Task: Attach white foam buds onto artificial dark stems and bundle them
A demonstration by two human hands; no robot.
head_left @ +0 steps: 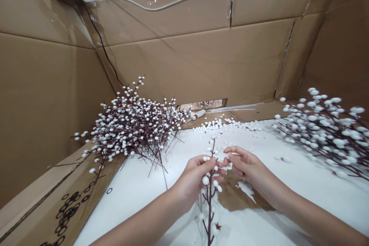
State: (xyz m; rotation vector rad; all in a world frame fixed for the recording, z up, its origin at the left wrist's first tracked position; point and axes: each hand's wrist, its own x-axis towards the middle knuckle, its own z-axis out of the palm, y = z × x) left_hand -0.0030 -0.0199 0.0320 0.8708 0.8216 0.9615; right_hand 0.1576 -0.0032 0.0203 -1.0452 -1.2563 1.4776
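My left hand (194,178) is closed around a dark brown twig (210,196) dotted with small white foam balls, holding it upright over the white table (138,192). My right hand (245,165) is just to the right of the twig's top, its fingertips pinched together near the upper balls; whether they grip a ball I cannot make out. The twig's lower stem runs down past my left wrist toward the frame's bottom edge.
A big heap of white-balled twigs (129,127) lies at the left, another heap (325,130) at the right. Loose foam balls (219,125) are scattered at the back. Cardboard walls (201,57) enclose the table. Black rings (67,211) lie on a cardboard flap.
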